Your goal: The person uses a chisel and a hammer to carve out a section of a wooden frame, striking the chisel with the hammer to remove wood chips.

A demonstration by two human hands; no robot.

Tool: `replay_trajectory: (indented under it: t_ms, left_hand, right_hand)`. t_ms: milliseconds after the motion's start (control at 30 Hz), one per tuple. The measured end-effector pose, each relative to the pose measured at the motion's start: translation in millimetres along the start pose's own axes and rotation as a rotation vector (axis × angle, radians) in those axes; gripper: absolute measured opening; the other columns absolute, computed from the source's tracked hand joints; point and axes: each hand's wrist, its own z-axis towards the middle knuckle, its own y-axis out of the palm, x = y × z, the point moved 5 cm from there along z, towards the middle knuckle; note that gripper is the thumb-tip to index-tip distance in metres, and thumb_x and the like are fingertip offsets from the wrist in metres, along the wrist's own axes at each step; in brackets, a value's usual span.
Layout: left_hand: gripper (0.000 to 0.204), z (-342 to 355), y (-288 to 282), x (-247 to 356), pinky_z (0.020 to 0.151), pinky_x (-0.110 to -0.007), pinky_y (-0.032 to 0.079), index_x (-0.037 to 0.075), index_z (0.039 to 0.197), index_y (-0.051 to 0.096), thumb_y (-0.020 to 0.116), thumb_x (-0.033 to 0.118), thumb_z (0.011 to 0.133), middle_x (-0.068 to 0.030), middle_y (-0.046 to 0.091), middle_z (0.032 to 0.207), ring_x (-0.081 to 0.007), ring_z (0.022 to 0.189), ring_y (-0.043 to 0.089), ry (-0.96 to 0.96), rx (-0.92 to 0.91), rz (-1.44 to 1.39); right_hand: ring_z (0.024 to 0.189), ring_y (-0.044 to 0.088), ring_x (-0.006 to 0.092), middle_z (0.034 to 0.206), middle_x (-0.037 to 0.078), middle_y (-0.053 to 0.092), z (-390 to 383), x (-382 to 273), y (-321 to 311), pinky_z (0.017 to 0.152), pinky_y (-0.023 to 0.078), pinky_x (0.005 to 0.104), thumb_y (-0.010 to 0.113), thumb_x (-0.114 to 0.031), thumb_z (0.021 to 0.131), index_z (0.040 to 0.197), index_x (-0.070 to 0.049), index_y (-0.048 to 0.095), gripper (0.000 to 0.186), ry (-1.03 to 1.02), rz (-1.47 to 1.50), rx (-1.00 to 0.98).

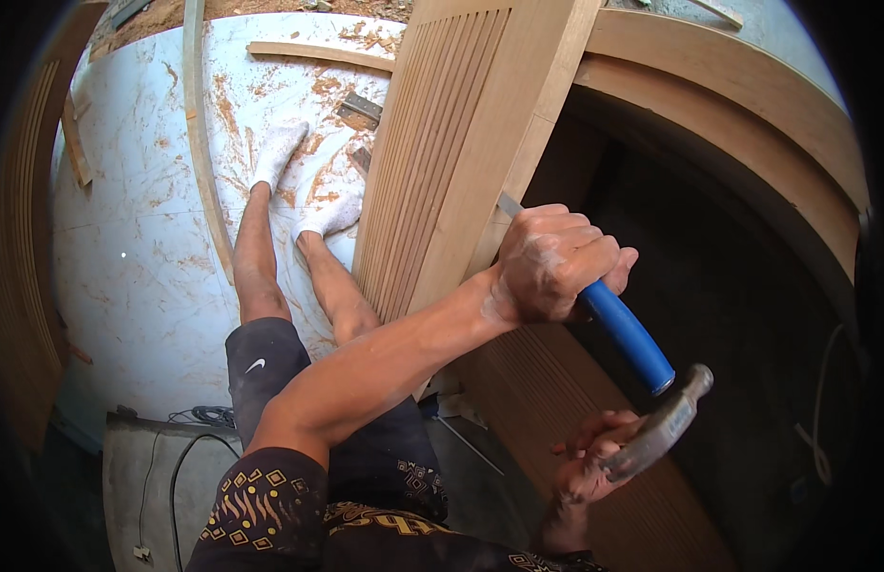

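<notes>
Fingers of the left hand (554,262) are wrapped firmly around a chisel (628,336), its blue handle end sticking out and its blade at the narrow edge of a grooved wooden panel (461,153), while the right hand (594,465) is clamped on a hammer (659,431) near that end. The chisel looks light and stiff, its smooth handle perhaps slippery, best gripped mid-handle; the hammer seems head-heavy, steadier held low.

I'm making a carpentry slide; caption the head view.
Left hand holds a blue-handled chisel at a grooved wooden panel; right hand holds a hammer.
</notes>
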Motion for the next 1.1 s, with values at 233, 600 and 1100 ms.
replay_trajectory:
  t_ms: [233, 600, 1100]
  left_hand:
    - [0.039, 16, 6, -1, 0.04, -0.035, 0.032, 0.01, 0.053, 0.044, 0.069, 0.009, 0.082, -0.008, 0.045, 0.046, -0.0242, 0.037, 0.046, -0.138, 0.023, 0.029]
    - [0.036, 3, 7, 20, 0.043, -0.032, 0.028, 0.012, 0.054, 0.046, 0.075, 0.009, 0.074, -0.0018, 0.043, 0.048, -0.0184, 0.04, 0.044, 0.035, -0.027, -0.035]
    - [0.037, 5, 6, 0, 0.042, -0.032, 0.028, 0.011, 0.053, 0.045, 0.074, 0.008, 0.076, -0.0039, 0.041, 0.045, -0.019, 0.038, 0.041, 0.007, -0.017, 0.036]
  right_hand:
    - [0.056, 0.046, 0.0072, 0.086, 0.005, 0.051, 7, -4, 5, 0.037, 0.034, 0.0187, 0.066, -0.045, 0.095, 0.115, -0.003, 0.049, 0.05, 0.009, 0.171, -0.039]
    - [0.052, 0.043, 0.0062, 0.08, 0.004, 0.051, 7, 0, 0, 0.038, 0.031, 0.0192, 0.072, -0.045, 0.09, 0.115, -0.003, 0.05, 0.054, 0.015, 0.245, 0.037]
    - [0.051, 0.04, 0.0038, 0.072, 0.001, 0.047, 10, 5, -1, 0.039, 0.03, 0.0176, 0.074, -0.05, 0.087, 0.113, -0.003, 0.048, 0.06, 0.097, 0.233, 0.074]
